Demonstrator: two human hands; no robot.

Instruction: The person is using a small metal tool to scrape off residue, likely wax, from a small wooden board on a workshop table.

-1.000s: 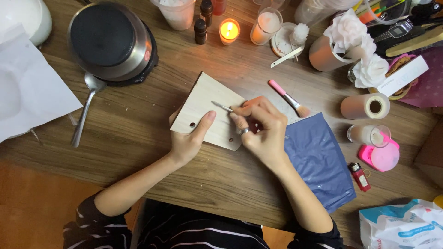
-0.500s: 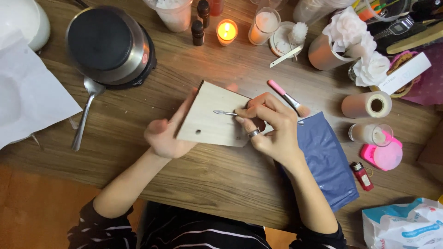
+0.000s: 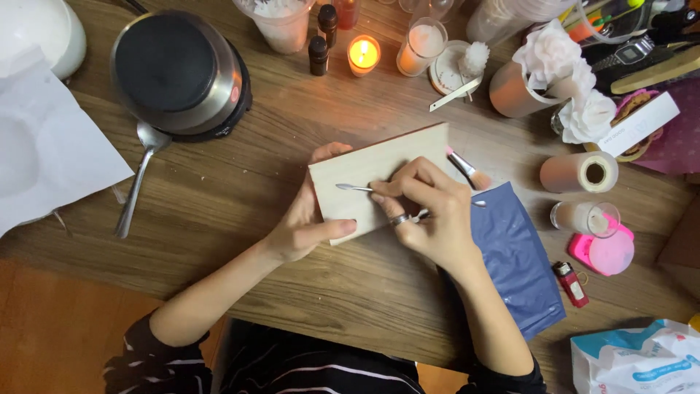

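Observation:
My left hand (image 3: 306,222) grips the left edge of a pale wooden board (image 3: 379,175), thumb on top and fingers underneath, holding it tilted up off the table. My right hand (image 3: 426,211), with a ring on one finger, pinches a thin metal spatula tool (image 3: 354,188) whose tip rests on the board's face. A pink-handled brush (image 3: 467,169) lies just behind my right hand, partly hidden by it.
A blue pouch (image 3: 514,255) lies under my right wrist. Behind stand a metal pot on a heater (image 3: 179,69), a spoon (image 3: 138,179), a lit candle (image 3: 364,55), small bottles (image 3: 319,52), glass jars, paper rolls (image 3: 580,171), a red lighter (image 3: 571,283) and white paper (image 3: 44,160).
The board has turned and been lifted at its left edge. My left hand moved from resting on it to gripping its left side. The spatula tip stays on the board.

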